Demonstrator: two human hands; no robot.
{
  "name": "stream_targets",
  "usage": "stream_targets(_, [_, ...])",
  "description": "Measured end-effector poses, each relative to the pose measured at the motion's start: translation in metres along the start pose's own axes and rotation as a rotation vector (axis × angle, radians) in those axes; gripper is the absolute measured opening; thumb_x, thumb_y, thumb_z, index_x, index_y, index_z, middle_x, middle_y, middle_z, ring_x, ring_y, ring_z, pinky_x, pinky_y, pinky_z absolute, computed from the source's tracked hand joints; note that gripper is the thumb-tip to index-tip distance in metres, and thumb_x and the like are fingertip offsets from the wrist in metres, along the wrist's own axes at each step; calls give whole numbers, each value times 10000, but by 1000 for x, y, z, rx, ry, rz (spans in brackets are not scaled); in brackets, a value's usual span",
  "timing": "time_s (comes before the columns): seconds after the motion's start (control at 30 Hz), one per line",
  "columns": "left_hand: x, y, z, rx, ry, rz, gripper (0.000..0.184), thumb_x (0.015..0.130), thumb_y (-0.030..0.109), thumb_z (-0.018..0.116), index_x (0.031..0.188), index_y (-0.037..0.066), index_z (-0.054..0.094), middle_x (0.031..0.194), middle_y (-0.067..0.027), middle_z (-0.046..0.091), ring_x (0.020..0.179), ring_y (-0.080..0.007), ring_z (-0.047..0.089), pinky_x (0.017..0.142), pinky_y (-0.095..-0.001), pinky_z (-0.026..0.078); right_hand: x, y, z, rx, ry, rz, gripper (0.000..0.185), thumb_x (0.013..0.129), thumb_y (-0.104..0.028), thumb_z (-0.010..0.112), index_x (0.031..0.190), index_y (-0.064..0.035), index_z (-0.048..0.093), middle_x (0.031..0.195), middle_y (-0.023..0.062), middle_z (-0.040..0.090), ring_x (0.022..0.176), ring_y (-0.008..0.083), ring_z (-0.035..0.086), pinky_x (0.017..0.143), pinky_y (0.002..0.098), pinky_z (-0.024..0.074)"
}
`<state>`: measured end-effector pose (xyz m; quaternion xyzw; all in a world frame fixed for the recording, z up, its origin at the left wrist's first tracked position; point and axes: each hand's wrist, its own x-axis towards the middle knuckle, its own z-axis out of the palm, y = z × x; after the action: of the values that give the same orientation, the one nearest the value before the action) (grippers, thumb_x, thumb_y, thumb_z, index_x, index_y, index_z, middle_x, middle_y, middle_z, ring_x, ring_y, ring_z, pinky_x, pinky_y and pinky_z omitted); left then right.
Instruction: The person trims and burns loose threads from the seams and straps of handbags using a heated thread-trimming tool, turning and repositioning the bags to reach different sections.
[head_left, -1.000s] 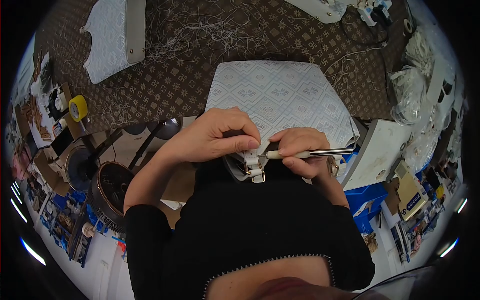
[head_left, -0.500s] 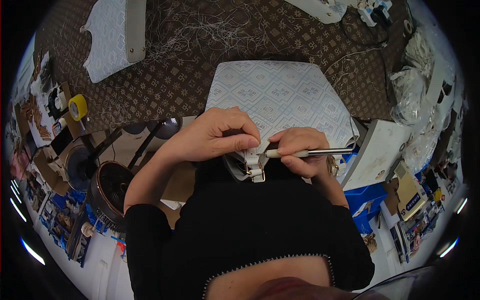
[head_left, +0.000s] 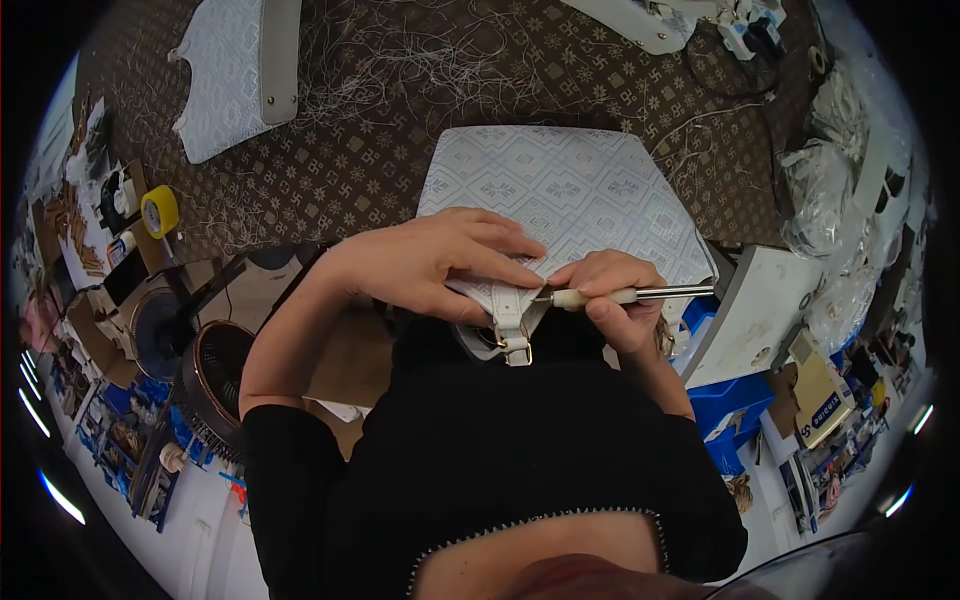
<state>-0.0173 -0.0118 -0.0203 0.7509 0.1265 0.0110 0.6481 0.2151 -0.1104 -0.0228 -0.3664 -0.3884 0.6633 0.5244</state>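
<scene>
A white panel with a pale blue diamond pattern (head_left: pixel 560 190) lies at the table's near edge and reaches toward my lap. At its near end is a white strap (head_left: pixel 508 305) with a gold-coloured buckle (head_left: pixel 517 350). My left hand (head_left: pixel 440 262) rests on the panel with its fingers stretched out, the fingertips just beside the strap. In my right hand (head_left: pixel 620 290) is an awl (head_left: pixel 570 299) with a cream handle and a shiny metal rod at its right end. The awl's thin tip points left and meets the strap's edge; whether it pierces the material I cannot tell.
Loose threads (head_left: pixel 420 60) are scattered over the brown patterned tablecloth (head_left: pixel 350 170). Another patterned panel (head_left: pixel 220 80) lies at the far left, and yellow tape (head_left: pixel 159 212) by the left edge. A fan (head_left: pixel 225 370) stands at left, a blue bin (head_left: pixel 730 405) at right.
My left hand has let go of its pinch near the strap and spread its fingers flat on the panel. The awl stays in my right hand, shifted slightly right.
</scene>
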Motion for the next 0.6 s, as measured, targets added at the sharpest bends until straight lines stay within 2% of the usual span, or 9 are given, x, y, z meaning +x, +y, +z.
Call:
stream_targets(0.07, [-2, -5, 2, -286, 61, 20, 413, 734, 211, 712, 1136, 151, 638, 1232, -100, 560, 1205, -318, 456, 1010, -454, 342, 0, 0, 1, 27, 12, 8, 101, 769, -33, 624, 862, 4, 637, 722, 125, 638, 788, 237, 649, 745, 337, 519])
stream_targets(0.1, [-4, -3, 3, -286, 57, 17, 413, 734, 211, 712, 1136, 151, 638, 1232, -100, 560, 1205, -318, 456, 1010, -454, 342, -1, 0, 1, 55, 24, 20, 101, 769, -33, 624, 862, 4, 637, 716, 122, 635, 786, 237, 650, 738, 334, 519])
stream_targets(0.17, [-8, 3, 8, -111, 190, 30, 318, 713, 153, 729, 1026, 128, 679, 1100, -67, 635, 1136, -253, 534, 986, -445, 393, -1, 0, 1, 52, 20, 18, 101, 769, -32, 624, 862, 7, 636, 711, 122, 632, 775, 233, 648, 744, 338, 521])
stream_targets(0.3, [-18, -1, 22, -139, 299, 15, 248, 718, 134, 726, 962, 114, 688, 1071, -63, 649, 1086, -239, 577, 987, -446, 396, 0, 1, 3, 75, 18, -5, 102, 769, -25, 621, 861, 18, 627, 700, 122, 625, 727, 217, 638, 761, 362, 528])
stream_targets(0.4, [-22, -6, 20, -318, 315, 57, 205, 728, 106, 720, 929, 94, 682, 1020, -56, 657, 1004, -226, 614, 938, -403, 440, -1, 2, 3, 80, 21, -8, 103, 767, -21, 621, 861, 22, 623, 700, 129, 621, 704, 208, 627, 767, 383, 533])
stream_targets(0.47, [-21, 0, 16, -339, 283, -27, 209, 736, 120, 717, 936, 78, 677, 951, -50, 639, 926, -205, 614, 852, -346, 475, 0, 1, 4, 84, 22, -8, 104, 767, -19, 620, 862, 23, 623, 706, 131, 621, 703, 207, 625, 765, 387, 534])
stream_targets(0.5, [-19, 5, 13, -338, 287, -26, 209, 736, 120, 717, 936, 78, 677, 951, -50, 639, 926, -205, 614, 852, -346, 475, 0, 1, 4, 92, 22, -10, 105, 766, -17, 619, 862, 23, 623, 712, 132, 620, 701, 206, 623, 763, 390, 536])
stream_targets(0.57, [-15, 16, 8, -340, 271, -195, 230, 712, 128, 738, 923, 56, 682, 911, -61, 615, 884, -194, 597, 826, -326, 476, -1, 1, 2, 80, 9, -4, 108, 765, -17, 621, 864, 24, 623, 717, 132, 619, 703, 207, 623, 765, 393, 536])
stream_targets(0.6, [-15, 15, 8, -339, 272, -195, 230, 712, 128, 738, 923, 56, 682, 911, -61, 615, 884, -194, 597, 826, -326, 476, -1, 2, 2, 68, 2, 1, 110, 763, -17, 622, 865, 25, 623, 721, 132, 617, 705, 208, 623, 766, 396, 536])
